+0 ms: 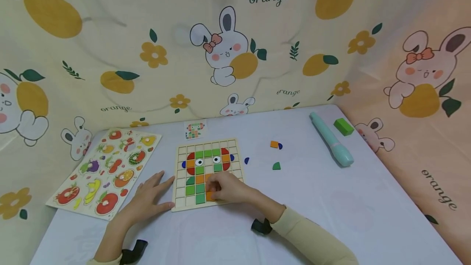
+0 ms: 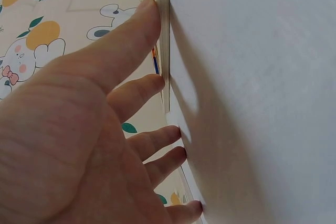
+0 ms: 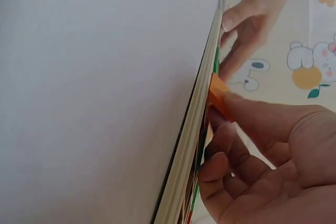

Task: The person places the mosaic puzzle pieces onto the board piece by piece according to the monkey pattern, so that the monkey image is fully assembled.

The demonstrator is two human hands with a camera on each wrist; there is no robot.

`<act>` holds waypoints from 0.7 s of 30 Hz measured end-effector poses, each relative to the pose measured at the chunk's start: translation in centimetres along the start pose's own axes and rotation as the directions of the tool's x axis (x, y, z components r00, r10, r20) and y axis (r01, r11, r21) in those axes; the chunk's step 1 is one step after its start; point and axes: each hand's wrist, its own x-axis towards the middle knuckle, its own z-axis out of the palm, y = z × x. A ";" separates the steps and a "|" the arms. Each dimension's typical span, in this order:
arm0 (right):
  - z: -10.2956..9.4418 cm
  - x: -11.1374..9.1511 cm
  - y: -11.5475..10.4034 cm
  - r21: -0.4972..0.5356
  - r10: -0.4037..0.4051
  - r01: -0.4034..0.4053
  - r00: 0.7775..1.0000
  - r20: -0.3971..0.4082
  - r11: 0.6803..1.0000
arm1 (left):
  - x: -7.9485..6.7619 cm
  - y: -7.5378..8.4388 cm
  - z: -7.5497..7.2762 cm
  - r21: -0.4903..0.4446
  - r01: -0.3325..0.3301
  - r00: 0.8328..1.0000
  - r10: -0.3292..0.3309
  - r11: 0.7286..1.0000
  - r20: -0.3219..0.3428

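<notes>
A pale square grid board lies on the table, its cells partly filled with coloured flat pieces that form a figure with two eye pieces. My right hand is over the lower part of the board and pinches an orange square piece between thumb and fingers. In the right wrist view the piece stands tilted at the board's surface. The left hand lies at the board's left edge, fingers spread. In the left wrist view, its thumb and index fingertip touch the board's side. My right hand hides some lower cells.
A fruit-picture board lies at the left. Behind the grid stands a small pattern card. To the right are loose orange, blue and green pieces, a teal tapered cylinder and a green block.
</notes>
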 end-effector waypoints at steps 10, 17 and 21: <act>0.4 0.0 0.0 -0.186 0.009 -0.013 1.000 -0.020 0.982 | 0.1 -0.1 0.1 0.009 -0.003 1.000 0.003 1.000 -0.005; 0.5 -0.1 -0.2 -0.248 -0.011 0.006 1.000 -0.020 0.969 | 0.0 -0.1 0.1 0.007 0.000 1.000 0.000 1.000 0.002; 0.5 -0.1 -0.2 -0.262 -0.013 0.007 1.000 -0.022 0.965 | 0.0 0.0 0.0 0.005 0.006 1.000 -0.007 1.000 0.010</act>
